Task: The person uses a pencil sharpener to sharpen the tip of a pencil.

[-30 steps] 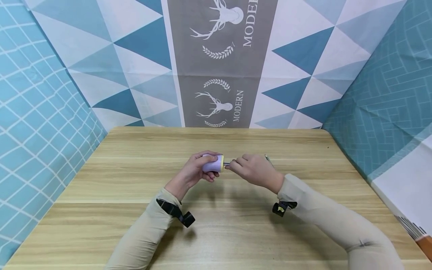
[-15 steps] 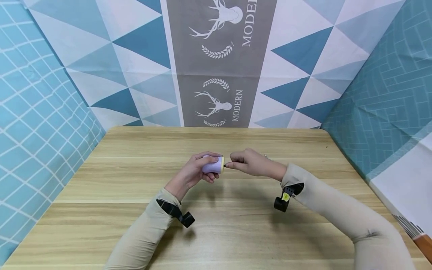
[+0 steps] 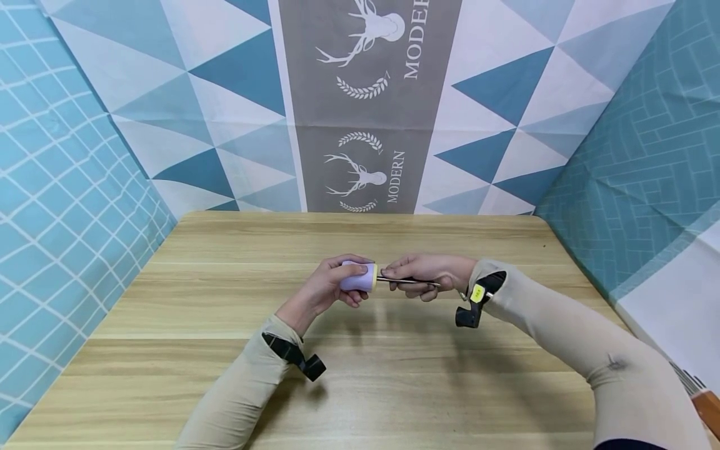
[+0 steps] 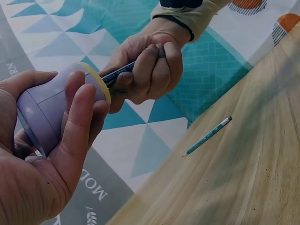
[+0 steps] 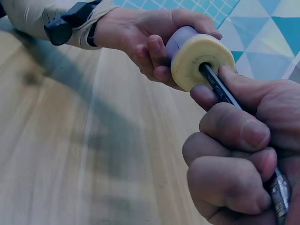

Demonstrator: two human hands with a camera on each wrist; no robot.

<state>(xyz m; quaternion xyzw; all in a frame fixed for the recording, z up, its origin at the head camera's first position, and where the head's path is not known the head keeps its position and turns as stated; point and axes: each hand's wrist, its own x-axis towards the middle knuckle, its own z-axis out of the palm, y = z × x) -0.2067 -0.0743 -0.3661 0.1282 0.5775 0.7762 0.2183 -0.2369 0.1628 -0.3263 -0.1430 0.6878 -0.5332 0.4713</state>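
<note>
My left hand (image 3: 325, 284) grips a lavender pencil sharpener (image 3: 357, 277) with a yellow end face (image 5: 187, 70), held above the table. A dark pencil (image 3: 407, 280) goes into the round hole in that yellow face. My right hand (image 3: 423, 270) holds this pencil, fingers curled round the shaft and thumb along it close to the sharpener. In the right wrist view the pencil's silvery rear part (image 5: 279, 194) shows below the fingers. Its front end is hidden inside the sharpener.
A second pencil, greenish with a dark point (image 4: 206, 137), lies on the wooden table (image 3: 360, 387) in the left wrist view. Patterned cloth (image 3: 360, 112) stands behind the table and at both sides. Each wrist bears a black camera strap (image 3: 281, 347).
My right hand has rolled over, from back of the hand upward to curled fingers and the pencil's shaft showing. The left hand and the sharpener stay almost in place.
</note>
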